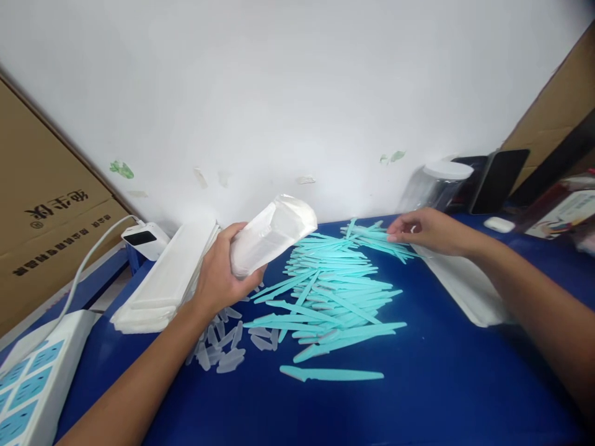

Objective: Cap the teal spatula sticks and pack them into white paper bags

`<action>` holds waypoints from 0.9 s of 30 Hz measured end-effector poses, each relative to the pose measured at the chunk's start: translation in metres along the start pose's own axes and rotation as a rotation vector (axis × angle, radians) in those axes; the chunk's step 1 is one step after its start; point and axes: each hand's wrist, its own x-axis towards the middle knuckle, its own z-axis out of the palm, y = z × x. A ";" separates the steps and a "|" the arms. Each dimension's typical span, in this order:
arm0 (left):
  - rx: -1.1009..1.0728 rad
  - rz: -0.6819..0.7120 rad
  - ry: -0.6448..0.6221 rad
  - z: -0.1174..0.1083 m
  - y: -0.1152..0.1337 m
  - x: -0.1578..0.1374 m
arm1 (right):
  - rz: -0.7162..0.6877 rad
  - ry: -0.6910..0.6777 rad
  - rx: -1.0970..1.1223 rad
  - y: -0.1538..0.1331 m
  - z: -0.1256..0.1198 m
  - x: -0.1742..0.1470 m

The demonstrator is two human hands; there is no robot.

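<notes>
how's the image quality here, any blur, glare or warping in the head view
Head view: strong wide-angle warping, so the cardboard box and the blue table edge lean outward; even, soft light on the white wall with only faint shadows; a bright washed-out patch on the white packet in the left hand; the right hand over the teal sticks looks slightly soft, as does the far right clutter.
</notes>
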 end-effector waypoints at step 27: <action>0.043 0.109 0.023 0.005 0.003 -0.007 | 0.044 -0.057 -0.090 -0.025 -0.024 -0.024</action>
